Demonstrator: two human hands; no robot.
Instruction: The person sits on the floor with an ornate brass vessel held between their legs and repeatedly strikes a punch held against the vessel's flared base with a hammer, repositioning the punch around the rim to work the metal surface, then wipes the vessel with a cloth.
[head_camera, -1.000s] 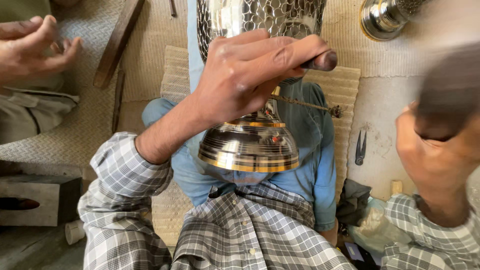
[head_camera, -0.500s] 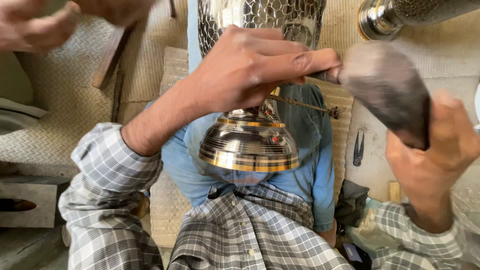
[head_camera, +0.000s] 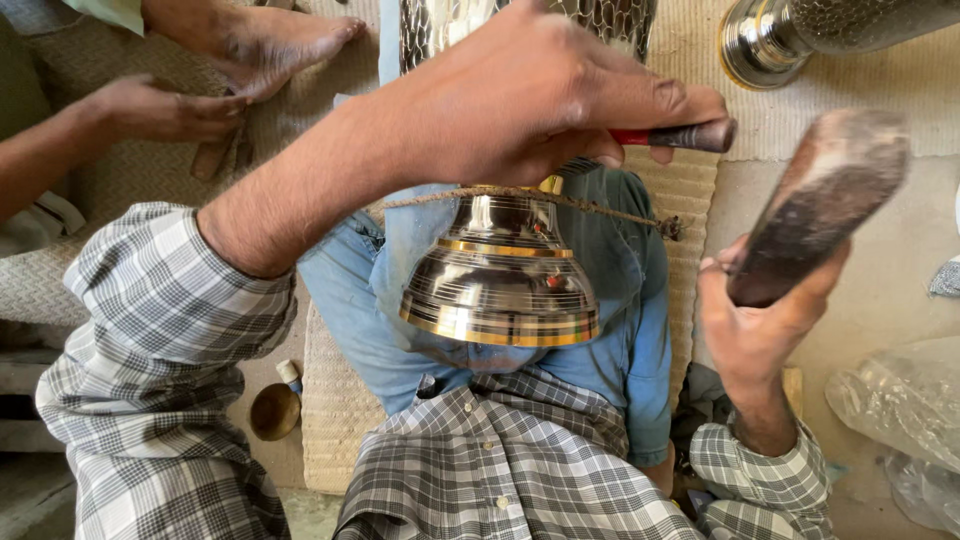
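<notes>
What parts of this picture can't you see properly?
- Head view: the tip of the red-handled tool is hidden inside the left hand.
- The top of the shiny metal vessel is covered by that hand and cut off by the top edge.
- The wooden mallet in the right hand is blurred.

Metal vessel (head_camera: 500, 280) blocks centre; bare floor (head_camera: 890, 290) free beyond mallet (head_camera: 815, 205).
</notes>
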